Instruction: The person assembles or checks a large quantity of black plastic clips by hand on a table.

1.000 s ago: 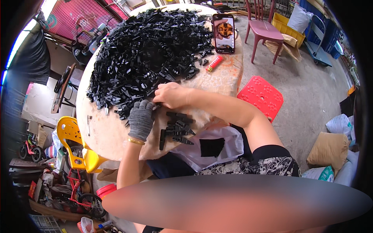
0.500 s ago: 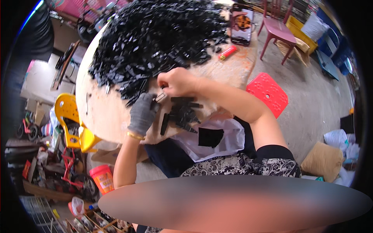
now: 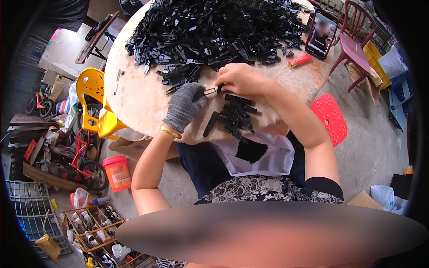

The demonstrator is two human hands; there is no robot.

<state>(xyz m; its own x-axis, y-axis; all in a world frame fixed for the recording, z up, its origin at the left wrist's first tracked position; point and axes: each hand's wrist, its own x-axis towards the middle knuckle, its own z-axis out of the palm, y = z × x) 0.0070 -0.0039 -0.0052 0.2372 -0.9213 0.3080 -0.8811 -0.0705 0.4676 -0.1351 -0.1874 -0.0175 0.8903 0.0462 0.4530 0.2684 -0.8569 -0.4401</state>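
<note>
My left hand (image 3: pixel 185 105), in a grey knitted glove, is closed on a small metal piece (image 3: pixel 209 91) with thin pale bars, whose end points right. Bare, my right hand (image 3: pixel 243 79) pinches a small black plastic piece (image 3: pixel 219 88) at that end; the two pieces meet or nearly meet. Just below my hands lies a small group of black plastic pieces (image 3: pixel 239 115), some long, some short. Beyond them a large heap of similar black pieces (image 3: pixel 210 33) covers the far part of the round table (image 3: pixel 147 109).
A phone (image 3: pixel 321 35) and a red tube (image 3: pixel 299 60) lie at the table's far right, a thin metal tool (image 3: pixel 118 81) at its left. A yellow chair (image 3: pixel 89 96) and orange-red bucket (image 3: pixel 117 173) are left; a red stool (image 3: pixel 330 119) and maroon chair (image 3: pixel 354 49) right.
The view has shifted, so the table sits higher and further right. My hands have drawn slightly apart, showing the metal piece and the black piece between them. The phone screen's picture differs.
</note>
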